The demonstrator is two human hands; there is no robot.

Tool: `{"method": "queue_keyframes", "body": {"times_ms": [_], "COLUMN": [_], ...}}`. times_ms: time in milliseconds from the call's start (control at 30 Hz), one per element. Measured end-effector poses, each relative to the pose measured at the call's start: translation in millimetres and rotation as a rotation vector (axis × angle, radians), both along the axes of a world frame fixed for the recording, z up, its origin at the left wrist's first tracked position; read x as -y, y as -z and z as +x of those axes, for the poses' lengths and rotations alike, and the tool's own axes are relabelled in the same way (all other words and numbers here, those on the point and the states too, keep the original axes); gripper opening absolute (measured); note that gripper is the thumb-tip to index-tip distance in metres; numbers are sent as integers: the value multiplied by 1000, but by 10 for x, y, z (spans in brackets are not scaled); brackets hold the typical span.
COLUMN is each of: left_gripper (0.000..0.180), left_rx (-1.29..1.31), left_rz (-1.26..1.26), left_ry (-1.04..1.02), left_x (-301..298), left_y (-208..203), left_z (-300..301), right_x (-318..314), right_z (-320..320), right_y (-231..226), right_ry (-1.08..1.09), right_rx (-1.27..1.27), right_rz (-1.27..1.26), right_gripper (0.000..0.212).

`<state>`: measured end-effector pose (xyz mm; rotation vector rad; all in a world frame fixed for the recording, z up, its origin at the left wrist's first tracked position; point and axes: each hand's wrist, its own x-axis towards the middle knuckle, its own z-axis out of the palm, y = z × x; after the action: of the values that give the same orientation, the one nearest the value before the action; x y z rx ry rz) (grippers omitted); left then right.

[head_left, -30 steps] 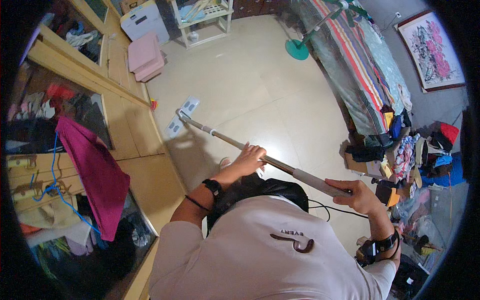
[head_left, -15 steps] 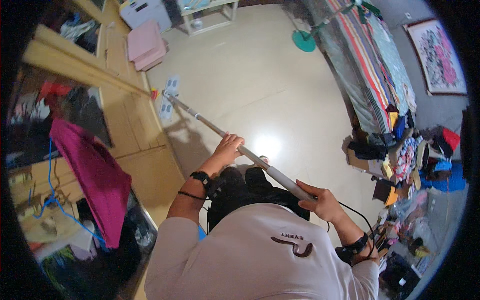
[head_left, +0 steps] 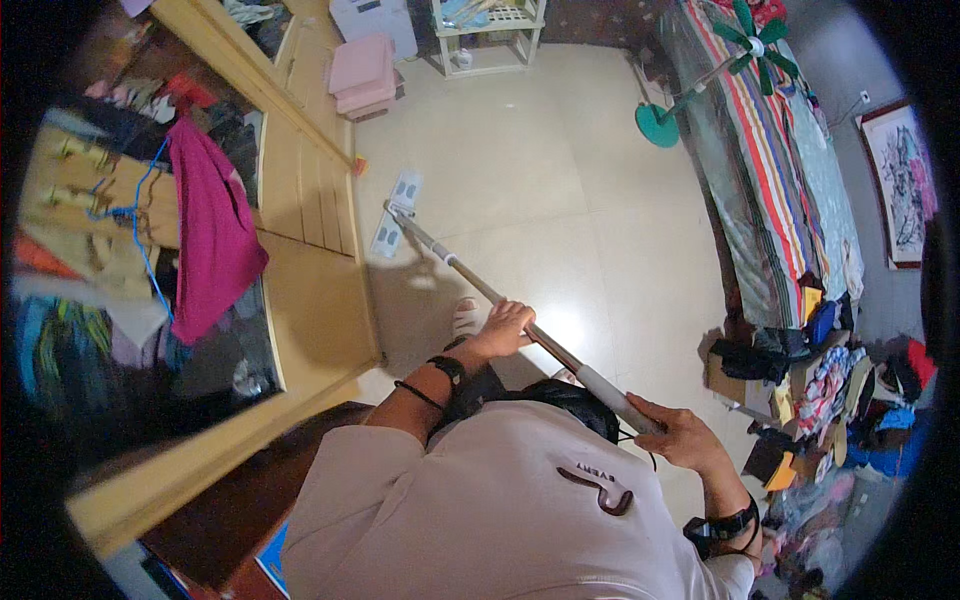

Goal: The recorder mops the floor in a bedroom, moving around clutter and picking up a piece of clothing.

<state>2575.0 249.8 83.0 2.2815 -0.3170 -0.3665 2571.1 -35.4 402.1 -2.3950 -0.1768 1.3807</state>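
Note:
Both my hands hold a long-handled flat mop slantwise across my front. My left hand (head_left: 505, 328) wraps round the middle of the metal pole (head_left: 475, 280). My right hand (head_left: 685, 437) grips the grey sleeve (head_left: 606, 393) at the upper end, close to my waist. Out to the left, the pale flat mop head (head_left: 384, 238) lies on the floor (head_left: 520, 150), a short way off the wooden wardrobe. Any cloth beneath the head is hidden. Below my left forearm shows a foot in a light sandal (head_left: 465, 315).
Along the left runs the wooden wardrobe (head_left: 315, 290), with a magenta garment (head_left: 215, 240) hanging there. Pink stacked boxes (head_left: 363, 75) and a white rack (head_left: 487, 60) stand ahead. On the right are a green-based fan (head_left: 657, 126), a striped bed (head_left: 765, 190) and piled clothes (head_left: 830, 385).
My view has shifted leftward, showing more wardrobe. The mop head has come back toward me, away from the small red-and-yellow thing by the wardrobe. My sandaled foot has come into sight. Both hands keep their grip.

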Motion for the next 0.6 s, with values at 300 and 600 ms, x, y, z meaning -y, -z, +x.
{"method": "queue_keyframes", "body": {"times_ms": [300,600], "left_gripper": [42,42], "left_rx": [31,37], "left_rz": [-6,35], "left_ry": [-139,-185], "left_x": [1559,2078], "left_y": [-31,-200], "left_z": [-663,-628], "right_x": [1399,2217], "right_z": [-242,-382], "right_y": [-237,-63], "right_ry": [-30,696], "right_rx": [40,-221], "right_rz": [-72,379], "right_gripper": [55,54]}}
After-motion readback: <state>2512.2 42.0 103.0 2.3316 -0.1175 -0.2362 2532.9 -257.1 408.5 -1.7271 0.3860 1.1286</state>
